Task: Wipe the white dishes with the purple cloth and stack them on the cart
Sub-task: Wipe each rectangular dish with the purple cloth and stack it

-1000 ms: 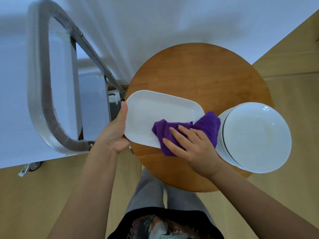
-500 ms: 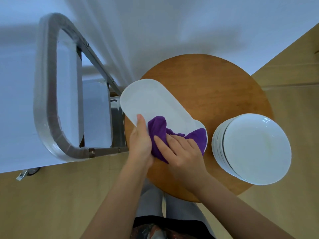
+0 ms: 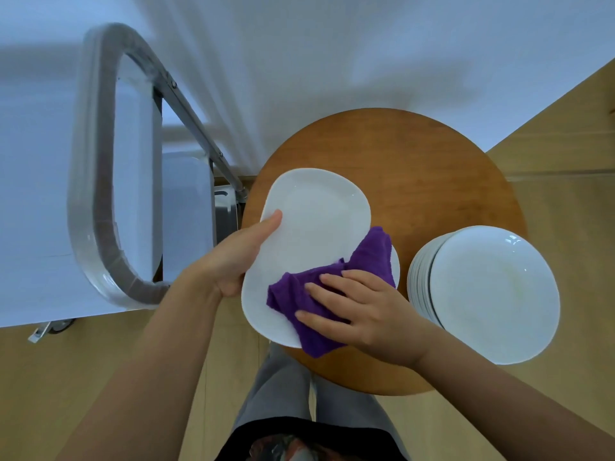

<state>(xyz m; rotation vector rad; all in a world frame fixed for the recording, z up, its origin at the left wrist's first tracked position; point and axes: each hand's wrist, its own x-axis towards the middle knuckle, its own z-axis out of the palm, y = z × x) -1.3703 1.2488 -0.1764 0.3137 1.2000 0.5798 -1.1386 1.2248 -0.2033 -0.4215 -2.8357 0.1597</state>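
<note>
Left hand (image 3: 233, 261) grips the left edge of a long white dish (image 3: 309, 234), thumb laid on its upper face, the other fingers hidden beneath — closed on the rim. The dish is held above the near-left part of a round wooden table (image 3: 416, 161); whether its far end touches the tabletop cannot be told. Right hand (image 3: 362, 311) lies flat on the purple cloth (image 3: 299, 294), fingers spread and extended, pressing the cloth onto the near end of the dish rather than clutching it. The cloth is bunched; one corner rises toward the dish's right edge, another hangs over the near rim. To the right on the same table, a stack of round white plates (image 3: 492, 291) sits close beside the right wrist, apart from the held dish. The metal cart (image 3: 93, 194) stands left of the table, its curved handle nearest — shelf surface pale, nothing discernible on it. Wooden floor below, white wall beyond.
</note>
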